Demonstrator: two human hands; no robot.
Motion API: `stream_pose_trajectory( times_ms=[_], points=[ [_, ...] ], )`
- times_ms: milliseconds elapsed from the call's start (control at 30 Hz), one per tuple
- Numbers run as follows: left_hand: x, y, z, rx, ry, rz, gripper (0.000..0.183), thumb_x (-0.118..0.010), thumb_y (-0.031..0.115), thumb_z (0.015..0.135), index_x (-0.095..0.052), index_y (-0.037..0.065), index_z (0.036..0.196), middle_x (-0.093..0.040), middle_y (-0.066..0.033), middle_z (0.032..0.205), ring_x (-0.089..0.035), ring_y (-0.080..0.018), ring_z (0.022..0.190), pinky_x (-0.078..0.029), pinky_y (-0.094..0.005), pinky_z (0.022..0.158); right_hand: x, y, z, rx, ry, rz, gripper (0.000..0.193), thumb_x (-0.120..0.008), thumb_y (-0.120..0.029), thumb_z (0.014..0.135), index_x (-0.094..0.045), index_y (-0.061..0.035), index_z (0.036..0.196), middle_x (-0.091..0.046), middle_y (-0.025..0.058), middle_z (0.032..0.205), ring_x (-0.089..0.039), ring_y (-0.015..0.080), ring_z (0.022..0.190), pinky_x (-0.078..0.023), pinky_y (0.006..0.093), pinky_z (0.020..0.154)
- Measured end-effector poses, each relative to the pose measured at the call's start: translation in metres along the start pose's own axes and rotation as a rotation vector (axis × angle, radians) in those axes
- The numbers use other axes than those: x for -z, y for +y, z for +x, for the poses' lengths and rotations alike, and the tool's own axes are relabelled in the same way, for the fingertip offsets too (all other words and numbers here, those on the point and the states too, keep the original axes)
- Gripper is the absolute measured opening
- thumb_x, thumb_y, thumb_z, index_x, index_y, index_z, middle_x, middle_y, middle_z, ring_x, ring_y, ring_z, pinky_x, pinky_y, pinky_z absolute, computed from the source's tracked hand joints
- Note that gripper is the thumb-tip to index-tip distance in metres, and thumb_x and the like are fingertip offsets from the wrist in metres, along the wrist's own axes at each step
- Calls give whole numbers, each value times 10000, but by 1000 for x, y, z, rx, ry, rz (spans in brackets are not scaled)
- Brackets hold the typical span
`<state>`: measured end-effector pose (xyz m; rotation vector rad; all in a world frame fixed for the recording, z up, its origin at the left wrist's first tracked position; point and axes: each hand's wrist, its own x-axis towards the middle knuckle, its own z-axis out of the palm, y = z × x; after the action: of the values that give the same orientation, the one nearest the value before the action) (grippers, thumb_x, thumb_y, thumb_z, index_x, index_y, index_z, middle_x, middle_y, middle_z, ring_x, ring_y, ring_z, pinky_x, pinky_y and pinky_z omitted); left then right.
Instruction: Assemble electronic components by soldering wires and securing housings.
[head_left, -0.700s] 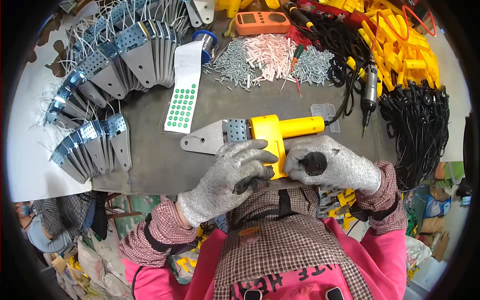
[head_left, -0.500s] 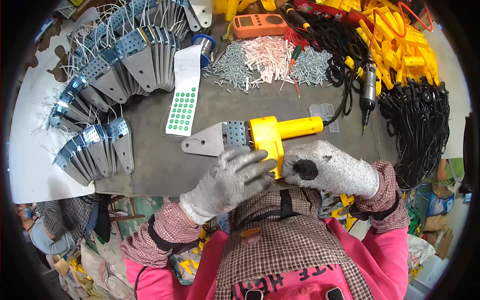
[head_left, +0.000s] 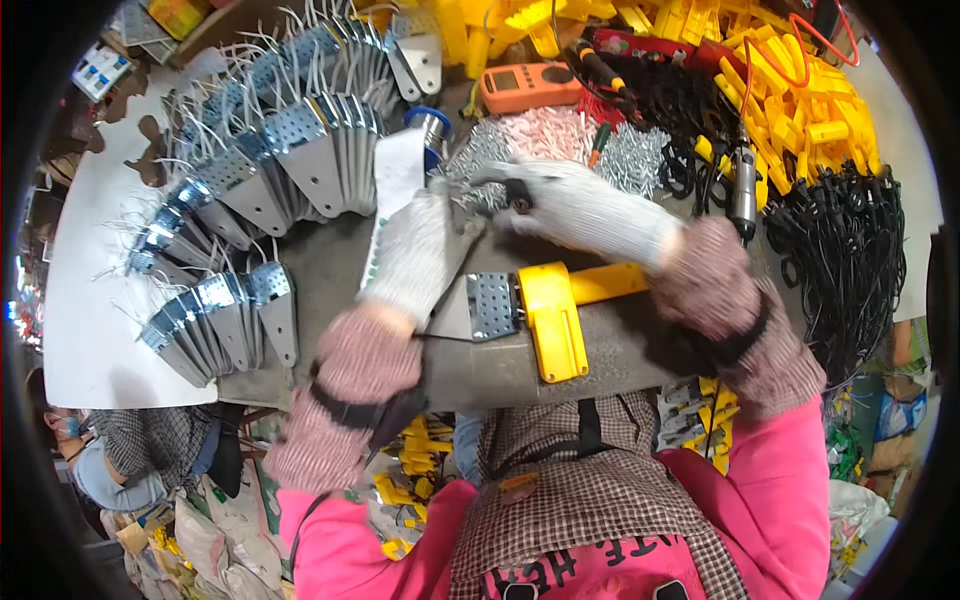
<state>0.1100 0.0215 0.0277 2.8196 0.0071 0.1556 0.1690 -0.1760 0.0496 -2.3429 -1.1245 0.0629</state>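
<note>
I have the left hand (head_left: 415,250) mid-frame over the white strip (head_left: 402,160), fingers angled upward, thumb spread sideways. The right hand (head_left: 570,205) enters from the right, its fingers directed left over the screw pile (head_left: 482,145) — I cannot tell whether either hand is clamped on anything. The yellow tool (head_left: 555,325) lies centre frame on the worktop (head_left: 630,345), its grey plate (head_left: 455,315) partly covered by the left hand. Upper centre: a blue spool (head_left: 438,142) carries wound silver wire (head_left: 425,123).
</note>
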Motion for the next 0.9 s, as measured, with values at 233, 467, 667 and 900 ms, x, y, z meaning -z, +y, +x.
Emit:
stream_pose_trajectory(
  times_ms=[233, 467, 667, 900],
  points=[
    [-40, -13, 41, -119, 74, -112, 194, -659, 163, 881, -686, 17, 1007, -685, -248, 902, -666, -420, 897, -531, -492, 794, -36, 59, 54, 122, 18, -180, 164, -647, -175, 859, -694, -38, 935, -689, 204, 894, -681, 372, 850, -545, 433, 766],
    [-21, -5, 39, -145, 164, -270, 139, -581, 76, 878, -643, 5, 981, -676, -251, 899, -657, -428, 907, -522, -478, 806, 9, 25, 42, -10, 169, -156, 190, -674, -257, 901, -704, -80, 961, -705, 175, 876, -689, 373, 836, -558, 461, 746],
    [-10, 28, 14, -162, -205, -708, 144, -630, 36, 916, -668, -8, 1047, -703, -96, 934, -660, -130, 848, -530, -280, 783, 69, -7, -74, -249, 316, 271, 53, -633, -51, 885, -629, -22, 929, -633, 70, 781, -597, 145, 690, -500, 283, 672],
    [-46, 96, 22, -627, -459, -573, 233, -640, 204, 934, -680, 35, 1089, -690, -153, 1021, -661, -350, 987, -524, -422, 891, 16, 0, -159, -207, 290, 153, 147, -691, -64, 860, -648, -93, 998, -599, 105, 951, -581, 325, 941, -431, 424, 881]
  ],
)
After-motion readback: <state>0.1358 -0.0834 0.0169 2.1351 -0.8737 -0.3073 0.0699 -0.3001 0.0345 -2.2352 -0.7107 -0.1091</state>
